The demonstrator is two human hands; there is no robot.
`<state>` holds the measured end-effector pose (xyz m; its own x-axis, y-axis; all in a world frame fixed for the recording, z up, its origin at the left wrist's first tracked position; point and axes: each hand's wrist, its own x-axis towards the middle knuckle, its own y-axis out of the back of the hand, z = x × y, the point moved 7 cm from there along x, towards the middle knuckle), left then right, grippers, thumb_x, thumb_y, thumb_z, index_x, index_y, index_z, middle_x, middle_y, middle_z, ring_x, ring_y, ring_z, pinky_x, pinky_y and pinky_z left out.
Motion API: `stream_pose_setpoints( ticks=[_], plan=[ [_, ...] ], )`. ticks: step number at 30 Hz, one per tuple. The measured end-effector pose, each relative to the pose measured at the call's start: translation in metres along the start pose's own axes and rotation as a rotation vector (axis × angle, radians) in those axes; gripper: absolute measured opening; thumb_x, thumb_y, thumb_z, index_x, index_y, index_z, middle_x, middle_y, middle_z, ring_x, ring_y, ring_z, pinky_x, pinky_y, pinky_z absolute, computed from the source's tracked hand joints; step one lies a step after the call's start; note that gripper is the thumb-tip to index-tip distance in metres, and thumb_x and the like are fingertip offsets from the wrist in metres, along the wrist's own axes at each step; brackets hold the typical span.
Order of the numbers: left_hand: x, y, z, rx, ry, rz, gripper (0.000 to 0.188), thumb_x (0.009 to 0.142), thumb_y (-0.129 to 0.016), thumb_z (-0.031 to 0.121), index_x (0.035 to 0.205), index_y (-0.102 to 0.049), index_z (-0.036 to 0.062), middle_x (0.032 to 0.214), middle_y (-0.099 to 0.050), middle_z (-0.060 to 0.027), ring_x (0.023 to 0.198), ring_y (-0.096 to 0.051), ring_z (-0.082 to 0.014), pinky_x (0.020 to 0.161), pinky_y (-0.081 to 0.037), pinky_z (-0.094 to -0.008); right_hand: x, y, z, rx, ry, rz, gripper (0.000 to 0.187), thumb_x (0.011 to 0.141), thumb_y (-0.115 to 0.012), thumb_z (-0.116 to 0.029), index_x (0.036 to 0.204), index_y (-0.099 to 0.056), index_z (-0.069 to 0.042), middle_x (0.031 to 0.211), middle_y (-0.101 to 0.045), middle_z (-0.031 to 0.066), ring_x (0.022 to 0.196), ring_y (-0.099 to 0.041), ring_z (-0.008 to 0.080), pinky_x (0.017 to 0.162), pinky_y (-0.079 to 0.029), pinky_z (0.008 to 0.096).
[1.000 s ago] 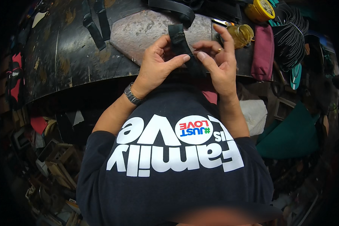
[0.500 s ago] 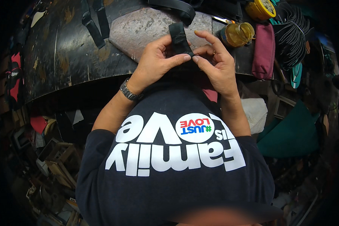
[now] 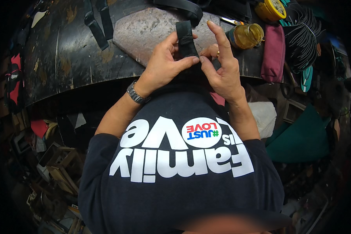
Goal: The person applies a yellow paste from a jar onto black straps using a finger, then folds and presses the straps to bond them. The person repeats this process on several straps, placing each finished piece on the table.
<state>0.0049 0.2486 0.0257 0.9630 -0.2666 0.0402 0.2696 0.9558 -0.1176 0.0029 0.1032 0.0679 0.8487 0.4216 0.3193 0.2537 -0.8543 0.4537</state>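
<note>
A short black strap, apparently leather or rubber, stands up between my hands above the near edge of the table. My left hand is closed on its left side, thumb pressed near the lower end and fingers behind it. At the strap's lower right corner, my right hand pinches with thumb and bent fingers, while its index finger points up, away from the strap. A small dark piece shows below the right hand's bent fingers; I cannot tell if it belongs to the strap. Just beyond lies a grey stone slab.
A glass jar of amber stuff stands right of the slab, beside a maroon pouch. Behind them are a yellow tub and a bundle of black cords. Black straps lie at the left on the dark table.
My right index finger has lifted and straightened upward. The strap stands slightly straighter, turned more face-on, and both hands remain at nearly the same place.
</note>
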Motion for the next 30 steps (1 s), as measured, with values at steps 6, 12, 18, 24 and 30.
stream_pose_setpoints(
  ticks=[6, 12, 18, 24, 30],
  plan=[
    [0.001, 0.006, -0.009, -0.284, 0.049, 0.119, 0.057, 0.088, -0.074, 0.001, 0.137, -0.045, 0.0051, 0.104, -0.065, -0.0050, 0.095, -0.063, -0.0090, 0.085, -0.053, -0.0235, -0.002, 0.022, 0.009, 0.157, -0.008, 0.365, 0.083, 0.092, -0.061, 0.006, 0.159, -0.012, -0.008, 0.117, -0.059, 0.0135, 0.099, -0.061, 0.0154, 0.094, -0.049, 0.0297],
    [0.004, 0.013, -0.011, -0.368, 0.036, 0.220, 0.052, 0.089, -0.074, 0.002, 0.133, -0.047, 0.0054, 0.103, -0.064, -0.0040, 0.094, -0.063, -0.0086, 0.080, -0.053, -0.0215, -0.011, 0.016, 0.001, -0.057, -0.026, 0.290, 0.034, 0.087, -0.074, -0.011, 0.115, -0.060, 0.001, 0.112, -0.058, 0.0130, 0.102, -0.057, 0.0240, 0.092, -0.046, 0.0337],
    [0.003, 0.006, -0.010, -0.364, 0.019, 0.194, 0.052, 0.089, -0.072, -0.002, 0.134, -0.047, 0.0052, 0.105, -0.066, -0.0056, 0.096, -0.065, -0.0107, 0.084, -0.054, -0.0231, -0.004, 0.002, 0.007, -0.109, -0.054, 0.241, 0.020, 0.088, -0.072, -0.009, 0.105, -0.070, 0.000, 0.117, -0.057, 0.0157, 0.108, -0.058, 0.0271, 0.095, -0.046, 0.0351],
    [0.002, 0.008, -0.003, -0.233, -0.058, 0.201, 0.051, 0.089, -0.073, -0.001, 0.133, -0.048, 0.0045, 0.105, -0.066, -0.0047, 0.096, -0.065, -0.0093, 0.083, -0.054, -0.0228, -0.003, 0.000, 0.017, 0.087, -0.100, 0.278, 0.018, 0.087, -0.072, -0.007, 0.105, -0.073, -0.001, 0.116, -0.059, 0.0125, 0.111, -0.058, 0.0236, 0.098, -0.045, 0.0338],
    [0.001, 0.006, -0.004, -0.253, -0.016, 0.196, 0.054, 0.088, -0.074, 0.001, 0.135, -0.047, 0.0040, 0.105, -0.066, -0.0062, 0.093, -0.066, -0.0093, 0.076, -0.056, -0.0220, -0.006, -0.004, 0.022, 0.292, -0.120, 0.343, 0.018, 0.086, -0.072, 0.000, 0.104, -0.075, -0.002, 0.113, -0.062, 0.0097, 0.110, -0.059, 0.0203, 0.096, -0.046, 0.0309]
  ],
)
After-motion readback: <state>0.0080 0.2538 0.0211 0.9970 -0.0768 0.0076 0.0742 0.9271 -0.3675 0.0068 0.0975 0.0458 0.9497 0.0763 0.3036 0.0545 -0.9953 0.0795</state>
